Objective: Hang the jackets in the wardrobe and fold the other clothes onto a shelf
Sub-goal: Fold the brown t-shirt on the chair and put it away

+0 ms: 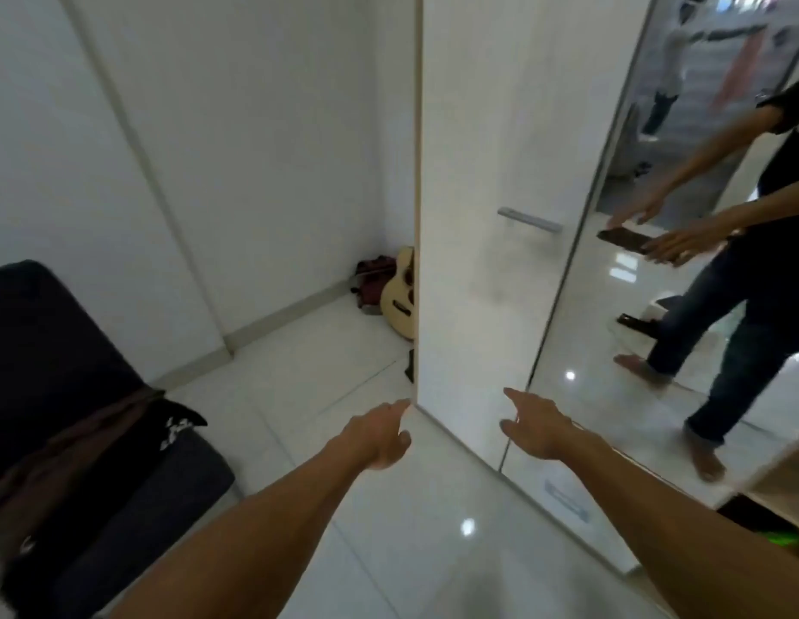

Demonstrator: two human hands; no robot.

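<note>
A white wardrobe door point(478, 172) stands in front of me with a metal handle point(529, 219) at mid height. To its right is a mirrored door point(621, 328). My left hand point(377, 435) and my right hand point(538, 428) both reach forward, fingers straight and holding nothing. They hover in front of the white door's lower part. Dark clothes point(103, 440), black and brown, lie on a dark sofa point(156, 493) at the left. An open wardrobe compartment point(777, 507) shows at the bottom right edge.
The mirror reflects me, a phone in one hand, and a second person farther back. A guitar point(400, 297) and a red bag point(373, 279) lean in the corner behind the wardrobe. White glossy floor tiles point(366, 551) spread below me, with a white wall point(187, 149) on the left.
</note>
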